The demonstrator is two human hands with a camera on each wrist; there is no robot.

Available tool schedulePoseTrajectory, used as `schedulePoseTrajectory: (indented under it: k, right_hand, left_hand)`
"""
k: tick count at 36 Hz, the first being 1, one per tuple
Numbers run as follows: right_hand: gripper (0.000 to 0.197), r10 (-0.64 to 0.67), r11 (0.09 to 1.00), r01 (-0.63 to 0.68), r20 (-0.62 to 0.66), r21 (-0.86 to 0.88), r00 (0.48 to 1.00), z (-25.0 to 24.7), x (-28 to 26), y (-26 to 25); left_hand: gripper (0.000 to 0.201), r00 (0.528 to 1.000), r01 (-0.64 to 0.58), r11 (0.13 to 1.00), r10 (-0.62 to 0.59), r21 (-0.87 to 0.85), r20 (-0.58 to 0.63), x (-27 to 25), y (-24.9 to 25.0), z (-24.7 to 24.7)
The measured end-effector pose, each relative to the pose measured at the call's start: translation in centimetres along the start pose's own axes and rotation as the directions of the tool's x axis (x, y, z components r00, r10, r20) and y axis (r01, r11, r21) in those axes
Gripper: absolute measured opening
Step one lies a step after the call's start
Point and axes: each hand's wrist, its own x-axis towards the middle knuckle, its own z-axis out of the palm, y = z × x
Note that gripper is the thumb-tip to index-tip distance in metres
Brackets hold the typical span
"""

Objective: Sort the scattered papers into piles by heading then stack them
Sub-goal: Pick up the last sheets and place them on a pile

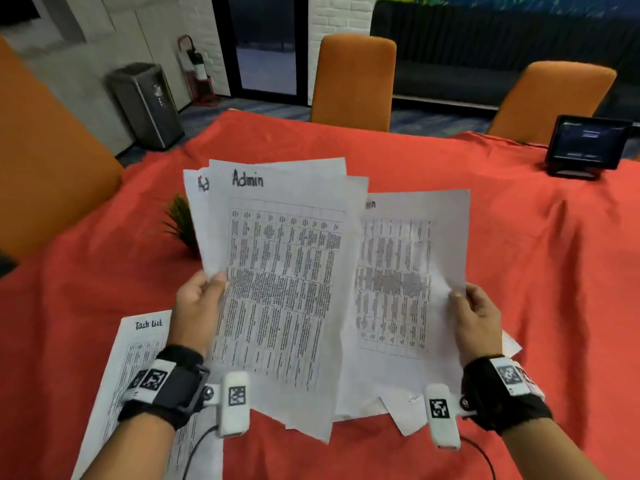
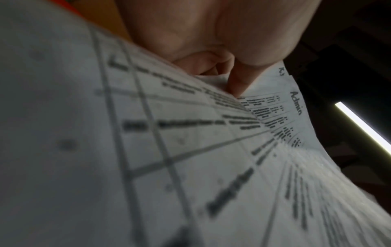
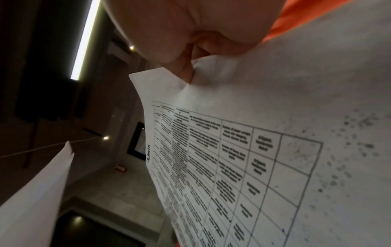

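Observation:
I hold a fanned bunch of white sheets headed "Admin" (image 1: 277, 271) upright above the red table (image 1: 519, 271). My left hand (image 1: 201, 299) pinches the left edge of the front sheets, thumb on top; the left wrist view shows the thumb (image 2: 237, 83) pressed on the Admin sheets (image 2: 190, 150). My right hand (image 1: 474, 313) pinches the right edge of another Admin sheet (image 1: 408, 271), seen close as a printed table (image 3: 253, 150) under the thumb (image 3: 184, 70). A pile headed "Task List" (image 1: 138, 358) lies flat at the lower left, partly under my left forearm.
A small green plant (image 1: 180, 220) stands behind the held sheets on the left. A dark tablet (image 1: 588, 143) stands at the table's far right. Orange chairs (image 1: 353, 81) line the far side and the left. More paper corners (image 1: 512, 344) poke out under my right wrist.

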Motion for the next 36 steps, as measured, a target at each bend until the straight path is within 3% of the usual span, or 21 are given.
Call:
schedulePoseTrajectory:
  k: [3,8,15,22,24,26,27,31,36]
  right_hand:
    - [0.017,-0.027,0.998,0.021,0.101,0.053,0.995,1.8,-1.0,-2.1]
    - [0.018,0.014,0.985,-0.055,0.241,0.165,0.970,3.8,-2.9,-4.3]
    - [0.028,0.034,0.991,-0.074,0.322,0.114,0.946,4.9,-4.7,-5.1]
    - [0.025,-0.094,0.990,0.058,0.292,0.130,0.952,5.3,-6.2,-6.8]
    - [0.012,-0.139,0.981,0.091,0.288,0.173,0.947,5.5,-6.3,-6.9]
    - [0.023,-0.162,0.979,0.122,0.262,0.161,0.951,5.7,-6.3,-6.9]
    - [0.029,-0.154,0.979,0.114,0.248,0.168,0.956,5.8,-6.4,-6.9]
    - [0.040,-0.102,0.983,0.064,0.215,0.174,0.971,6.1,-6.6,-6.1]
    - [0.042,-0.074,0.980,0.024,0.249,0.196,0.966,6.3,-6.7,-5.6]
  left_hand:
    - [0.018,0.999,0.027,1.000,-0.028,0.006,0.028,0.0,-0.4,1.6]
    - [0.021,0.996,0.087,0.996,-0.088,0.015,0.033,-0.5,-1.4,4.2]
    - [0.026,0.987,0.110,0.994,-0.107,-0.012,0.120,-2.0,-1.7,6.4]
    - [0.017,0.999,-0.012,0.994,0.017,-0.110,0.044,-4.1,0.5,7.6]
    - [0.032,0.999,-0.048,0.990,0.047,-0.134,-0.006,-4.6,0.6,7.6]
    - [0.050,0.999,-0.036,0.977,0.033,-0.209,-0.021,-5.3,0.6,7.5]
    - [0.050,0.999,-0.038,0.967,0.036,-0.252,-0.013,-5.5,0.5,7.4]
    - [0.018,0.997,-0.080,0.948,0.081,-0.308,-0.011,-6.5,0.7,7.4]
    - [0.038,0.997,-0.070,0.943,0.078,-0.326,0.013,-6.5,0.8,7.7]
